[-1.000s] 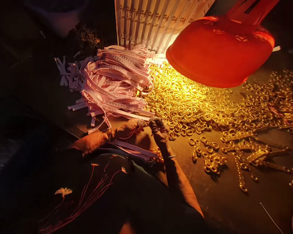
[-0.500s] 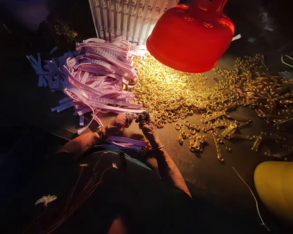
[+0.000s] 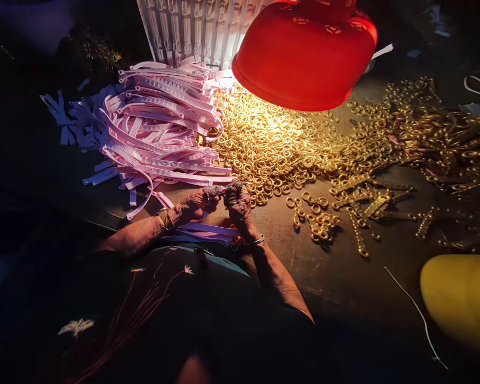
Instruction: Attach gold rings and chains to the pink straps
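My left hand [image 3: 198,204], with dark coverings on its fingertips, is closed in a pinch. A narrow pink strap [image 3: 202,216] shows just below it, and a bit of pink sits between the two hands. My right hand [image 3: 239,201], also with dark fingertip coverings, is closed against the left fingertips; what it pinches is hidden. Beyond my left hand lies a heap of pink straps [image 3: 152,128]. A pile of gold rings [image 3: 264,144] spreads just past my right hand. More pink straps [image 3: 210,232] lie near my lap, below the hands.
A red lamp [image 3: 304,58] hangs low over the rings. Gold chain-like pieces [image 3: 378,202] lie to the right on the dark table [image 3: 280,240]. A ribbed clear panel [image 3: 200,32] stands at the back. At right are a yellow rounded object [image 3: 460,298] and a white cord [image 3: 416,314].
The camera view has shifted slightly. Both hands stay together at nearly the same spot, and a bit of pink now shows more clearly between and below the fingers.
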{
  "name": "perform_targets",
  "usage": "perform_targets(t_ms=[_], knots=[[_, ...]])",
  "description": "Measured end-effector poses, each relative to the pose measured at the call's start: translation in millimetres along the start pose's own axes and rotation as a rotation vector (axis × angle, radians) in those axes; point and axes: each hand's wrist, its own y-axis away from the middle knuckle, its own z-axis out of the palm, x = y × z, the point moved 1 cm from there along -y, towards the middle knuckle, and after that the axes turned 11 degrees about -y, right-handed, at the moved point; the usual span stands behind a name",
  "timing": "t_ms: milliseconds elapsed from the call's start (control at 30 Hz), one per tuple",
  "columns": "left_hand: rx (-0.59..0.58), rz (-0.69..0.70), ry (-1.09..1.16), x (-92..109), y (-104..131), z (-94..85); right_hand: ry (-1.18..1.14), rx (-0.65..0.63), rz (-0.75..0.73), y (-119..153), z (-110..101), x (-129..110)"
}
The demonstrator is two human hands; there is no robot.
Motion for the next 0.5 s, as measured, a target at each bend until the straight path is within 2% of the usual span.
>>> perform_targets(t_ms=[167,300,367,500], knots=[[0.07,0.127,-0.238,-7.8,0.1,-0.6,0.111,-0.086,0.037,-4.7,-10.6,-3.6],[0.148,0.249,-0.348,-10.9,0.6,2.8,0.179,-0.15,0.066,-12.9,-12.6,-3.7],[0.197,0.242,-0.388,-9.1,-0.4,3.6,0.184,-0.163,0.058,-16.6,-10.5,-3.2],[0.216,0.1,-0.453,4.6,1.6,4.7,0.248,-0.179,-0.048,-15.7,-10.8,-7.8]])
